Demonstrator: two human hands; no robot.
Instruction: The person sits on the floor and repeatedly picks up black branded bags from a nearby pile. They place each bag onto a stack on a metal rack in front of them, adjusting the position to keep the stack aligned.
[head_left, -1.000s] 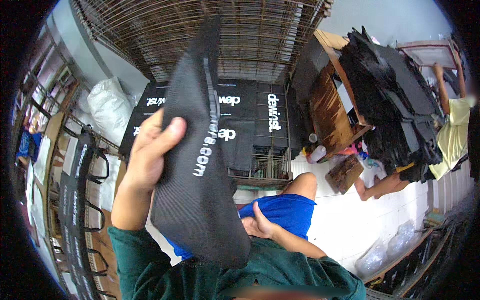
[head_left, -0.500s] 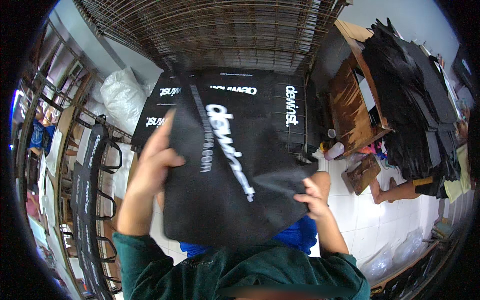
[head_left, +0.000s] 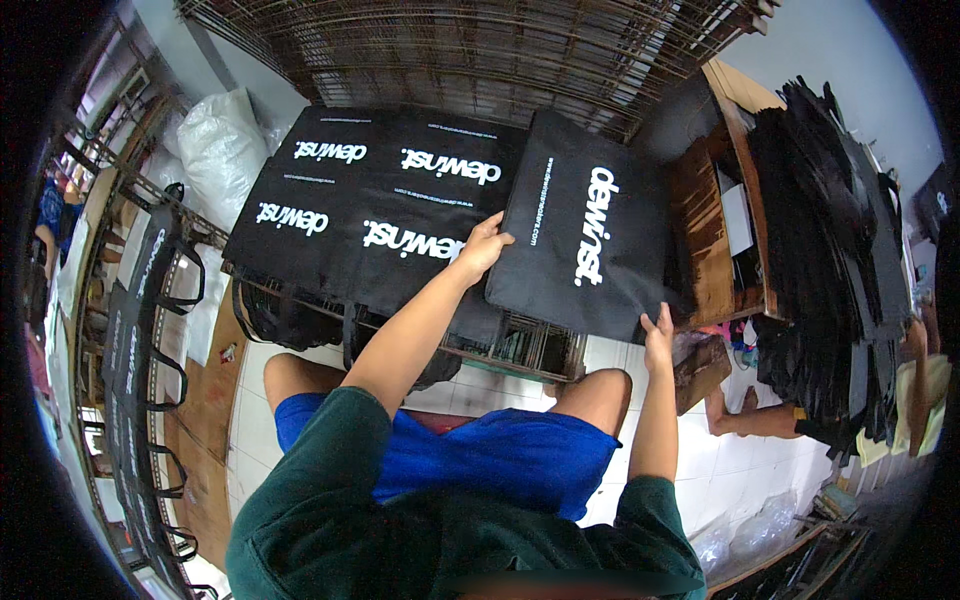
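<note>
A black fabric panel (head_left: 560, 215) with white print lies tilted toward the right end of a rack in front of me. My left hand (head_left: 483, 250) grips its left edge, thumb on top and the other fingers partly hidden. At its near right corner, my right hand (head_left: 656, 332) pinches the cloth. To the left, more printed black panels (head_left: 335, 215) lie spread flat on the rack, their edges meeting or overlapping. Whether other panels lie under the held one cannot be seen.
A wire mesh rack (head_left: 450, 50) rises behind the panels. Right of them stands a worn wooden cabinet (head_left: 745, 240) beside a tall stack of black fabric (head_left: 820, 260). Another person's leg (head_left: 755, 418) shows there. Black bags with handles (head_left: 140, 330) line the left shelf, near a plastic sack (head_left: 222, 150).
The panel has moved from in front of my body, away and to the right, onto the rack's right end. Both hands travelled with it, and the panels on the left are now uncovered.
</note>
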